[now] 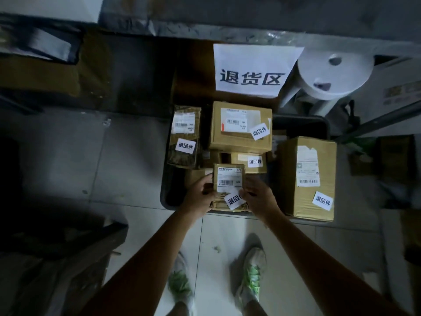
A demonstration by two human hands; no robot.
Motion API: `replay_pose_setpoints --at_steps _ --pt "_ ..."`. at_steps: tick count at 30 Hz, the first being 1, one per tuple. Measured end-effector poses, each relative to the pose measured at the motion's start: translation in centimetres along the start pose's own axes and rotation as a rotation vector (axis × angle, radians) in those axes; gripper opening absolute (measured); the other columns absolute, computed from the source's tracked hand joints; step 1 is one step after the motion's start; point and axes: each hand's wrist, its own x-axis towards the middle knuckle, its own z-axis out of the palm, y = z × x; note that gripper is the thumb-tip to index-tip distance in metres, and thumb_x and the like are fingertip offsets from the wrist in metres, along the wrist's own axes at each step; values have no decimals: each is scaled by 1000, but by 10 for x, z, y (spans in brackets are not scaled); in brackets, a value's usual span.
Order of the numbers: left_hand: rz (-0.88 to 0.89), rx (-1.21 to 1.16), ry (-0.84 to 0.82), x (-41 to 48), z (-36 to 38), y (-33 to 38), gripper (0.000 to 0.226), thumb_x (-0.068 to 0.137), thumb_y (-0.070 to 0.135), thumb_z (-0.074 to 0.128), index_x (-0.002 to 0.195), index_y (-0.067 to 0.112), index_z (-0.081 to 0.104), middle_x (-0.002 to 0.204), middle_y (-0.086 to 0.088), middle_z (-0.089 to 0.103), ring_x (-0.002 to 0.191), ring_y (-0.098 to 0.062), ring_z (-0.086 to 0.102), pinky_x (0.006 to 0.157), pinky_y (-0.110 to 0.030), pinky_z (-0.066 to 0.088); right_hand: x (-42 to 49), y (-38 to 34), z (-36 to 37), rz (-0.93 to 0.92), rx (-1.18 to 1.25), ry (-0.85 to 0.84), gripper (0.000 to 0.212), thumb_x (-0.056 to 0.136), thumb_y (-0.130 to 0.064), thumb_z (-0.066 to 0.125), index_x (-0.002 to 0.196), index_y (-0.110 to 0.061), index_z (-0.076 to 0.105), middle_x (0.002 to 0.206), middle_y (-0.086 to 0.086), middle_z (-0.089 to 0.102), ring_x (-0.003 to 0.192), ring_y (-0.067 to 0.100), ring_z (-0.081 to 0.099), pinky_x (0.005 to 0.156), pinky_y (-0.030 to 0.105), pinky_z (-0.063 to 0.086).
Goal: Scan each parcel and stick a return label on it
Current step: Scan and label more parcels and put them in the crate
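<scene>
My left hand (200, 196) and right hand (259, 197) both grip a small parcel (229, 179), its return label (234, 200) already stuck. Four other parcels (227, 142) show labels too, so little seems left

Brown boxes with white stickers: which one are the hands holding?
The small brown cardboard parcel nearest the person, gripped by the left hand and right hand. The other labelled boxes lie untouched.

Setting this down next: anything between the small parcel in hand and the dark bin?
Nothing visible. The left hand and right hand grip the small brown cardboard parcel over the near side of the dark plastic bin. A small labelled cardboard box sits just behind. Directly underneath is hidden.
</scene>
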Motion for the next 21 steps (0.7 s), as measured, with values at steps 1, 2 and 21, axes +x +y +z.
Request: replay_pose_setpoints --at_steps 1,2,21 --pt "-3 4 0 9 -1 -6 50 86 8 70 94 57 60 101 20 57 82 -3 61 58 -25 55 6 6 3 7 -2 0 40 92 -12 66 130 -18 57 119 1 69 105 18 68 87 44 58" --pt "-4 3 -2 17 -3 -12 49 87 7 69 99 54 58 102 21 55 83 -2 61 56 -23 54 13 12 6 14 1 -1 41 92 -13 66 131 -18 56 119 1 69 105 19 67 88 46 58" --pt "114 217 138 54 -31 -50 62 88 8 68 141 29 44 141 -10 48 126 -24 49 91 -41 54 45 44 42 18 -38 -46 37 90 -11 68 113 -35 52 99 -9 63 86 8 65 61 23 59"
